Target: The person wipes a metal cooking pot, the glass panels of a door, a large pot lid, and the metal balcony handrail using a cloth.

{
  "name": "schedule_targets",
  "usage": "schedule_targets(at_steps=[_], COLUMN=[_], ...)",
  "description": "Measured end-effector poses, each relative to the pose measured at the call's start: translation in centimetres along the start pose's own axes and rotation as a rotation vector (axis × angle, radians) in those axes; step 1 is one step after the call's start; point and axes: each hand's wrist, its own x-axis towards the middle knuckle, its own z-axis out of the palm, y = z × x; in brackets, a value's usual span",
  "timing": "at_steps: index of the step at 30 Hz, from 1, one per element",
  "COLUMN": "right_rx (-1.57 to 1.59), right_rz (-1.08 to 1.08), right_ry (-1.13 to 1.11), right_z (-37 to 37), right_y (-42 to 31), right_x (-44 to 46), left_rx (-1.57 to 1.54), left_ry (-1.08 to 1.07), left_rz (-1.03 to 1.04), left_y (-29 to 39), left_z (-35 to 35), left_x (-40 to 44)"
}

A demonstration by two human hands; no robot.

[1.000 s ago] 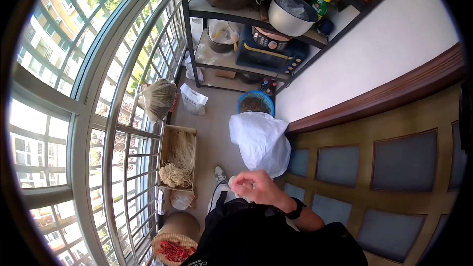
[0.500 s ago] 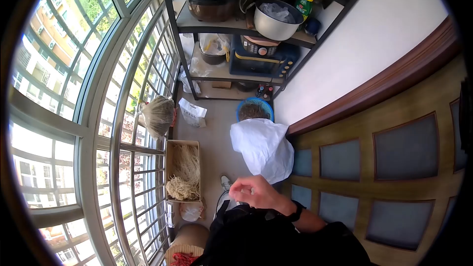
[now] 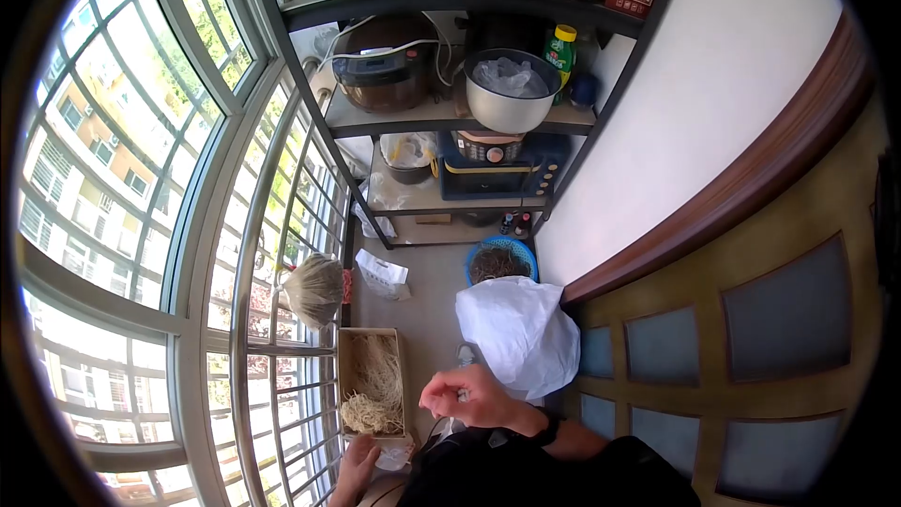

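Note:
My right hand [image 3: 472, 396] is raised in front of my dark clothing, fingers curled together. A small pale bit shows at the fingers, too small to name. At the bottom, my left hand [image 3: 358, 462] is low beside the near end of a cardboard box [image 3: 403, 385]; its fingers are too unclear to tell whether they hold anything. The box contains pale, stringy dried strands [image 3: 374, 394]. A clear plastic bag [image 3: 393, 457] lies just right of my left hand. Beyond my right hand stands a large white sack [image 3: 519, 330].
A blue basket [image 3: 532, 261] with dark, stringy contents sits behind the sack. Ahead is a metal shelf [image 3: 441, 124] with cookware and appliances. Window railings [image 3: 246, 319] run along the left, with a bagged bundle [image 3: 314, 290] hanging there. A panelled door [image 3: 709, 343] is on the right.
The view has tilted upward, showing more of the upper shelf. My left hand has come into view beside the box. My right hand stays raised with its fingers curled.

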Motion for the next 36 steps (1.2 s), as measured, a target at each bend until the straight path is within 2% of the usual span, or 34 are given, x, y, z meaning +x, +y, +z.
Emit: schedule_targets(at_steps=[1,2,3,5,7,9,12,13,16,21,23,26,28,30,31,32,35,36], right_rx=[0.009,0.021,0.034,-0.030,-0.020,0.020,-0.012,-0.063,-0.274,-0.570,-0.700,-0.774,-0.776,-0.781,-0.825,-0.874,-0.767,-0.713], right_rz=[-0.047,-0.090,-0.126,-0.259,-0.398,-0.414,-0.409,-0.386,-0.334,-0.246,-0.177,-0.049,0.057,0.024,0.051,0.073,-0.010,-0.043], right_ry=[-0.005,-0.007,-0.009,0.062,0.184,0.332,0.511,0.511,0.517,0.487,0.491,0.565,0.600,0.652,0.668,0.684,1.109,1.259], right_z=[-0.6,-1.1,-1.6,-3.2,-4.8,-6.9,-10.3,-11.8,-13.9,-15.7,-17.2,-18.8,-19.9,-20.5,-21.0,-21.6,-22.0,-22.0], right_y=[-0.4,-0.9,-1.5,-2.8,-3.4,-4.1,-5.3,-4.6,-4.5,-4.4,-2.0,-1.5,-1.8,-2.4,-3.1,-3.6,-2.7,-2.1], right_x=[0.7,1.3,1.4,2.3,3.0,3.1,3.6,3.5,4.7,8.8,9.9,11.3,11.7,12.6,12.3,12.4,12.5,12.3], left_rx=[0.145,0.286,0.208,0.342,0.421,0.452,0.635,0.592,0.522,0.327,0.226,0.283,0.375,0.529,0.628,0.578,0.418,0.390], left_ry=[-0.049,-0.099,-0.203,-0.241,-0.229,-0.179,-0.145,-0.104,-0.004,-0.157,-0.187,-0.239,-0.275,-0.366,-0.435,-0.467,-0.528,-0.532], left_rz=[0.078,0.305,0.455,0.712,0.852,1.047,1.140,1.088,1.180,1.077,1.074,0.921,0.924,0.969,0.902,0.898,0.863,0.950], left_y=[6.3,12.4,15.5,23.5,25.2,27.7,32.0,34.0,37.0,41.3,43.5,45.7,47.2,49.0,50.5,51.2,52.3,52.7], left_z=[0.4,1.4,2.8,5.8,8.2,10.0,10.4,10.7,10.4,9.7,9.6,7.8,6.7,4.9,4.3,4.0,4.4,5.1], left_x=[0.9,1.2,2.2,2.7,5.9,8.5,11.3,11.3,13.5,16.9,18.1,21.0,22.8,25.5,25.6,26.5,27.7,27.3])
